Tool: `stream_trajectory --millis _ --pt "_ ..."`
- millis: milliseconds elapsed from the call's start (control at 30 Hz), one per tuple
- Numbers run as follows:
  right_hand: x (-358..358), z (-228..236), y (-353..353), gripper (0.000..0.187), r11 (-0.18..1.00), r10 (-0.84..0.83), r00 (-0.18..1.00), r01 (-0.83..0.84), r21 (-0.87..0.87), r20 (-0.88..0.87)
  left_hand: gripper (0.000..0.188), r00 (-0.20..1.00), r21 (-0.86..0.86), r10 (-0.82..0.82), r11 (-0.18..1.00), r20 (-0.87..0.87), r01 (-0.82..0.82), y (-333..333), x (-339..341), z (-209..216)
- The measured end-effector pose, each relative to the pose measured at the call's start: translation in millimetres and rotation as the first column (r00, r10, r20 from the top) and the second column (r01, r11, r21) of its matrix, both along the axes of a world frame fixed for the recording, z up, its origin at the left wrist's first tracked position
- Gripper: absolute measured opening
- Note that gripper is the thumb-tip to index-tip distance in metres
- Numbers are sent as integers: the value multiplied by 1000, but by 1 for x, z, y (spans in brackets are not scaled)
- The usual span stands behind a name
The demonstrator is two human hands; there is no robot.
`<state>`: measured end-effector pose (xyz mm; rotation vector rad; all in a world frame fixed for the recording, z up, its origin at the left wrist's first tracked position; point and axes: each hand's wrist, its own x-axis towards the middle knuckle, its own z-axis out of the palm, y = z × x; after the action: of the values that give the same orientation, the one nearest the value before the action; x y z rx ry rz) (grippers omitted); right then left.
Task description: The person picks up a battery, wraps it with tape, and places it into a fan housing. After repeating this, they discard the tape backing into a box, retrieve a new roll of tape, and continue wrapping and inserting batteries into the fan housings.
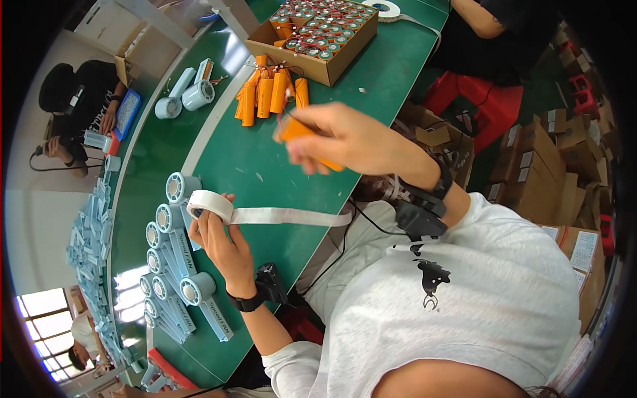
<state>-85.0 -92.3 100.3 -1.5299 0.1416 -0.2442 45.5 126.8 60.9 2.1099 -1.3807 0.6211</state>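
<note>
My left hand (222,249) is closed around a roll of white tape (221,204), held above the green table. From the roll a loose strip of tape (285,215) runs right, past the table edge toward my lap. My right hand (355,140) grips an orange cylindrical battery (296,130) over the table; its fingers are slightly blurred. Just beyond that hand, several orange batteries with thin wires (264,98) lie in a pile. Left of the tape roll, several light-blue handheld fans (197,289) lie in overlapping rows.
A cardboard box (326,71) full of wired batteries stands at the far end of the green table (265,172). Another tape roll (383,8) lies beyond it. Across the table, a long heap of light-blue fan parts (89,245) lies near a person. Cartons (531,172) and red stools (474,109) stand right.
</note>
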Motion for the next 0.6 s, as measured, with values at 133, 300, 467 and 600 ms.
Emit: stream_trajectory --millis 133,300,467,600 --pt "39 10 18 25 974 -70 976 111 -198 205 25 999 23 -33 999 0 33 -6 -7 3" --pt "72 3 44 22 910 171 985 -158 -384 1 24 997 150 -35 988 72 24 0 3 4" --pt "80 -27 61 19 994 -95 975 81 73 199 22 998 174 -61 983 -23 64 -8 -4 16" --pt "84 -35 76 17 910 -307 907 190 369 290 21 949 76 122 992 -292 -104 -20 -18 4"
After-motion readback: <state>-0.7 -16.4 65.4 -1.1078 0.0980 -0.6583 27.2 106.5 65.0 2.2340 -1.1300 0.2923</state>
